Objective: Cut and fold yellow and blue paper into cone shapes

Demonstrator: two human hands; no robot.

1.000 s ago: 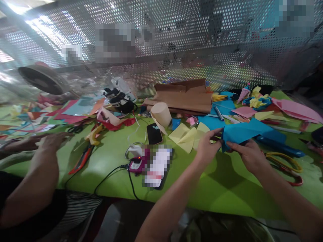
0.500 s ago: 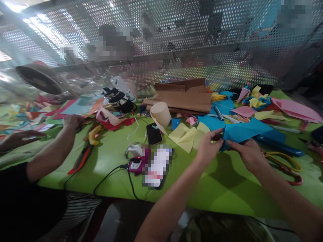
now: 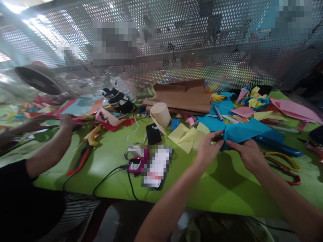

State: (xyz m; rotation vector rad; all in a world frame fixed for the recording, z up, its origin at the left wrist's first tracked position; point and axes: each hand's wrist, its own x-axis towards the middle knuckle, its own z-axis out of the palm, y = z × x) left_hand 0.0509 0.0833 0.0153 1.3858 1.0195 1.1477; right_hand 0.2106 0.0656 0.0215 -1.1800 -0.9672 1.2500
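Note:
Between my hands is a folded sheet of blue paper point(image 3: 243, 130), raised over the green table point(image 3: 199, 196). My left hand point(image 3: 207, 146) pinches its left end between thumb and fingers. With the thumb on top and the other fingers underneath, my right hand point(image 3: 246, 151) grips its lower edge. Yellow paper point(image 3: 185, 137) lies just left of my left hand. Scissors point(image 3: 285, 164) with yellow and red handles rest beside my right wrist. Behind the held sheet are more blue paper point(image 3: 213, 123) and a pen point(image 3: 218, 113).
A phone point(image 3: 158, 168), a purple power socket point(image 3: 136, 165) with cables, a glue gun point(image 3: 92, 136), an orange-black cutter point(image 3: 80, 161), a tape roll point(image 3: 161, 114) and brown cardboard point(image 3: 184, 101) lie about. At left, a co-worker's arms point(image 3: 50, 148) reach over coloured paper. Perforated metal stands behind.
My hands and the blue paper stay nearly in place. At the left, the co-worker's hands have shifted a little to the left and away over the coloured paper.

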